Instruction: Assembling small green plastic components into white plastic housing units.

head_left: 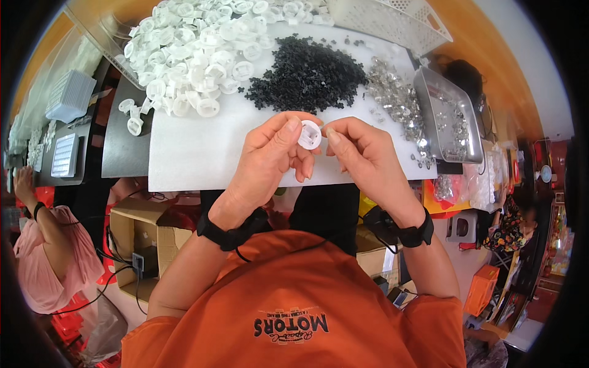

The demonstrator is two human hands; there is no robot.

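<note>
Between the thumb and fingers of my left hand (pixel 270 150) is a round white plastic part (pixel 310 135), its recessed inner side facing up. My right hand (pixel 361 150) is close at the part's right edge, thumb and forefinger pinched together; whatever they hold is too small to make out. Both hands are above the near edge of a white foam board (pixel 196 153). Just beyond them lies a heap of small black pieces (pixel 307 70). A large pile of similar white plastic parts (pixel 196 55) covers the far left, and small shiny metal pieces (pixel 396 92) are spread on the right.
A metal tray (pixel 432 116) with more metal pieces stands at the board's right edge. Behind is a white perforated basket (pixel 392 21). Stacked white trays (pixel 70 95) are on the left table, where another person in pink (pixel 58 251) sits. An open cardboard box (pixel 138 245) stands below.
</note>
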